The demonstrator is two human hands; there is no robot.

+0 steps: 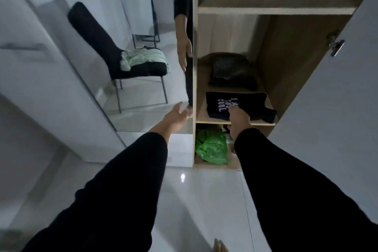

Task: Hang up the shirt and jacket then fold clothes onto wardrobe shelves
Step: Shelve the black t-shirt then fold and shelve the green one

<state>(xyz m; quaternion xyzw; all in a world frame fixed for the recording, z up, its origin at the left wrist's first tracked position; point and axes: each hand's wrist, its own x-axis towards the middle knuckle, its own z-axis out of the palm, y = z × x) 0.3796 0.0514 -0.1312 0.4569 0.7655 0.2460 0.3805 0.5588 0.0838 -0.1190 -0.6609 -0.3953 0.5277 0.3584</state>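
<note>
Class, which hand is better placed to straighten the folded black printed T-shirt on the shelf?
Right hand: it already rests on the black printed T-shirt. The left hand hangs open beside the wardrobe.

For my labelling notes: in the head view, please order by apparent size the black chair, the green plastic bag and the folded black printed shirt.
1. Black chair, seen in the mirror.
2 and 3. Folded black printed shirt and green plastic bag look alike; unranked.

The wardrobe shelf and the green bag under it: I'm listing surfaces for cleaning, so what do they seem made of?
The wardrobe shelf looks like laminated board in a pale matt wood tone, with a plain flat front edge; the image is too dim to be sure. The green bag looks like thin glossy plastic film, crinkled with shiny creases.
</note>
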